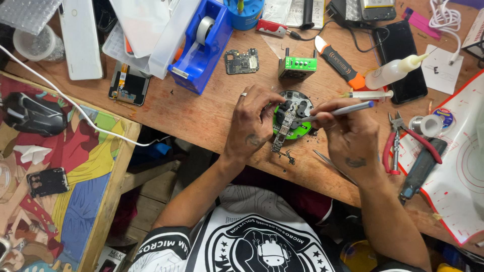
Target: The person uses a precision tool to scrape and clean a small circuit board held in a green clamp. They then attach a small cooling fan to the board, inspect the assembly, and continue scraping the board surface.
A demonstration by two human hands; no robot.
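Left hand (252, 123) pinches one circuit board (283, 128) on one round holder (297, 132); right hand (348, 133) grips one pen tool (343, 109).

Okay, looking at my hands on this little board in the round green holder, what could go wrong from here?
1. The left hand only steadies the narrow board, which overhangs the green holder; pressure from the tool in the right hand might shift it.
2. Small loose parts lie close to the bench edge and may get knocked off.
3. The glue bottle lies on its side by a phone; it might drip.
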